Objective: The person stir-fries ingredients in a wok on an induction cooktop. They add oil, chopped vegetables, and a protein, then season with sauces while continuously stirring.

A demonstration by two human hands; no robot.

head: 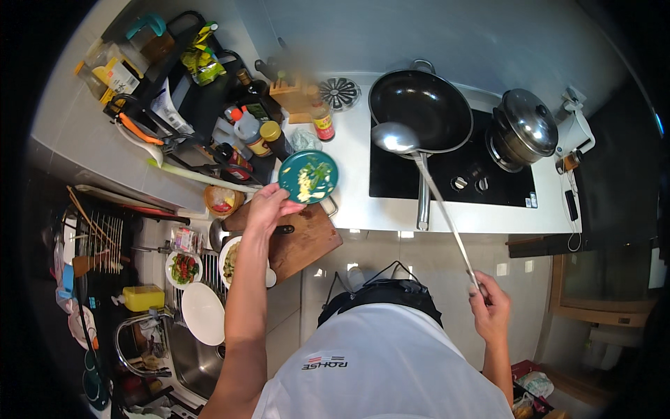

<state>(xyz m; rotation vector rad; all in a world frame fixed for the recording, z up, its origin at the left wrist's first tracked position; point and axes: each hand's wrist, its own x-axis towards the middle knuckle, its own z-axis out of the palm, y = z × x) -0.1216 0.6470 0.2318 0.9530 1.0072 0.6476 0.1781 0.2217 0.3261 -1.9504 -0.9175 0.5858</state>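
My left hand (270,209) grips the near-left rim of a small teal plate (296,161), raised above the counter's corner. On it lie pale chopped pieces (305,184), perhaps garlic, beside sliced green pieces (320,173). My right hand (490,298) is closed around the handle end of a long metal ladle (445,204). The ladle's bowl (393,137) overlaps the near-left rim of a black wok (424,105); whether they touch I cannot tell. The wok stands on the black cooktop (403,180), its metal handle pointing towards me. No food shows in the wok.
Right of the wok stands a lidded pot (526,125). A sauce bottle (323,118) and several condiment bottles are at the back left. A wooden cutting board (303,243) with a knife lies below my left hand. Left are dishes of food (184,269) and a sink (199,366).
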